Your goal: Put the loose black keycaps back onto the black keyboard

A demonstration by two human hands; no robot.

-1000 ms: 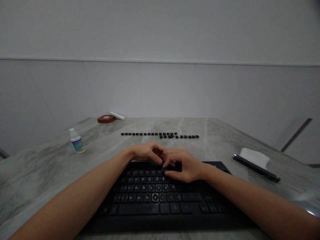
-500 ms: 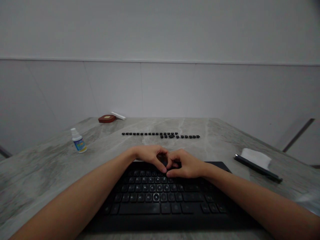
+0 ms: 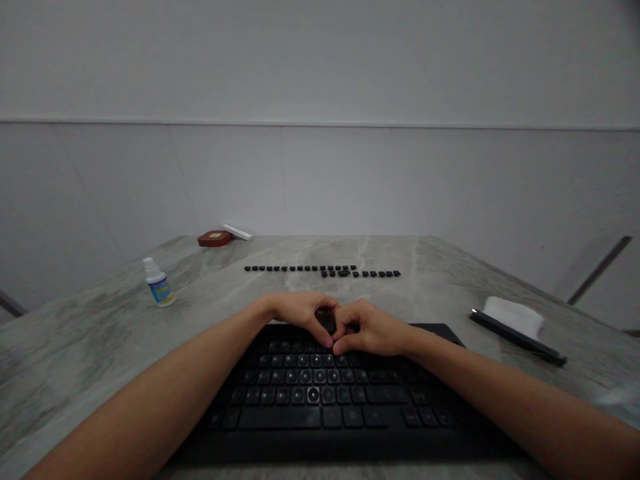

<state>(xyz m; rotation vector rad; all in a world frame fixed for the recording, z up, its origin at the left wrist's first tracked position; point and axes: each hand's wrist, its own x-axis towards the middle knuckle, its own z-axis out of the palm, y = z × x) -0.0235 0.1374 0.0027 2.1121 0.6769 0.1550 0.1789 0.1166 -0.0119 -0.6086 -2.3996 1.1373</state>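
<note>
In the head view a black keyboard [image 3: 280, 443] lies in front of me with its long space bar [image 3: 280, 418] on the near side. My left hand [image 3: 300, 312] and my right hand [image 3: 375, 331] meet over its far rows. Thumbs and forefingers are pinched with the fingertips together. Anything between them is too small or hidden to make out. Beyond the hands, loose black keycaps form a longer row [image 3: 293, 269] and, just nearer, a second row [image 3: 383, 274] with a wider keycap [image 3: 344, 273] in it.
A white spray bottle [image 3: 161, 288] with a blue label stands at the left. Far left sit a red-brown box [image 3: 214, 239] and a slim white object [image 3: 237, 232]. A dark slender tool [image 3: 517, 339] rests by a white cloth or tissue [image 3: 517, 317] at the right. A wall [image 3: 330, 180] stands behind the marble-patterned table [image 3: 200, 333].
My hands stay at the same place over the keyboard, with only a slight shift of the fingers. The view has moved very slightly.
</note>
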